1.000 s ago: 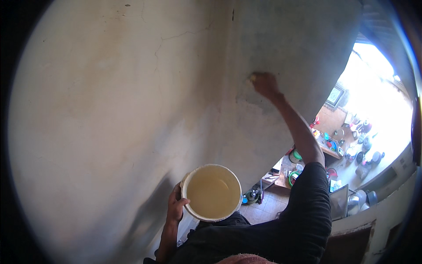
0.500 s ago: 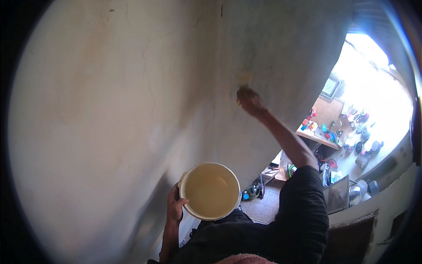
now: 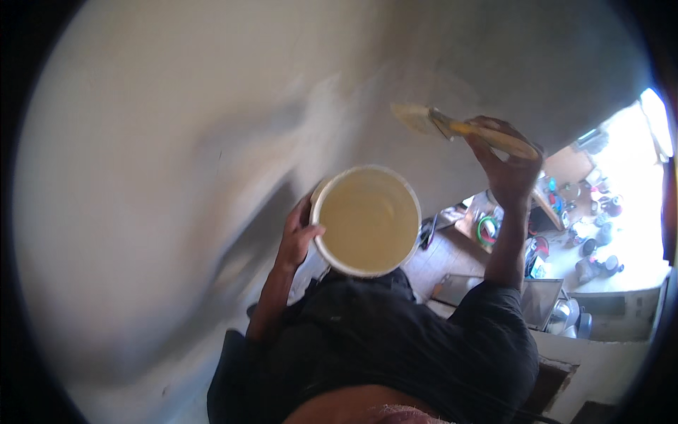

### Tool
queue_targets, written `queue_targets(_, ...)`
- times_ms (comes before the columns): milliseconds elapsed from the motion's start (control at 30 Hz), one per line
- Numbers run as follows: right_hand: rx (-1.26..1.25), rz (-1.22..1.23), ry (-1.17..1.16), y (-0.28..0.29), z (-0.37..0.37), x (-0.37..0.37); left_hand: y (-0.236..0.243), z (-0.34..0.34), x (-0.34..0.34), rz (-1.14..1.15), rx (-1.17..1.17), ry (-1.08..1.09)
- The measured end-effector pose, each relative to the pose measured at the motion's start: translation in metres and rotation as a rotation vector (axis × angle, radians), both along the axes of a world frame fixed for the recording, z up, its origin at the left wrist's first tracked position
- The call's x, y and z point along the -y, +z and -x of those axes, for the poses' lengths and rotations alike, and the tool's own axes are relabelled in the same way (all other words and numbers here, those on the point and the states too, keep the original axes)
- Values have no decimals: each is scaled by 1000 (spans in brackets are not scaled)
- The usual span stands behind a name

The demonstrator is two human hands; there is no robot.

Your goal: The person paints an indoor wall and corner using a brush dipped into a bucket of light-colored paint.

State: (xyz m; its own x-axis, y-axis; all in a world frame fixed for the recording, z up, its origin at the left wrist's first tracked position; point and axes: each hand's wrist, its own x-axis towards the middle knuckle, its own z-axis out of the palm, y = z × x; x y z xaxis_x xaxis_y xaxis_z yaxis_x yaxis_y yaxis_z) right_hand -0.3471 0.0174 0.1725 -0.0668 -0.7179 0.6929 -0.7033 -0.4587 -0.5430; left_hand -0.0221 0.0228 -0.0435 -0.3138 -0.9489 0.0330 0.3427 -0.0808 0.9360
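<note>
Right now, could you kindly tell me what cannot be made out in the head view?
All in the head view:
Left hand: its fingertips, hidden behind the bucket.
Bucket: its underside, hidden by its own rim; the liquid's depth cannot be told.
Brush bristles: their edge against the wall, blurred.
The person's feet: hidden by the dark clothing and bucket.
Distant items at right: too small and partly washed out by glare.

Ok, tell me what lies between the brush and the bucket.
In the head view, only wall shows between the brush and the bucket; no other thing lies there.
</note>
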Motion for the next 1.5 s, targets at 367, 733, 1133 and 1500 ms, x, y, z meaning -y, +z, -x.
queue_targets(367, -153, -550, 407, -111, -67, 5, 10, -5, -3, -22, 13, 31)
queue_targets(733, -312, -609, 385, -147, -84, 17, 19, -4, -3, -74, 46, 62)
queue_targets(1133, -232, -596, 362, -147, -83, 12, 16, -9, 1, -79, 10, 6)
queue_targets(1500, -409, -160, 337, -131, -68, 0, 15, -7, 6, 6, 70, 18)
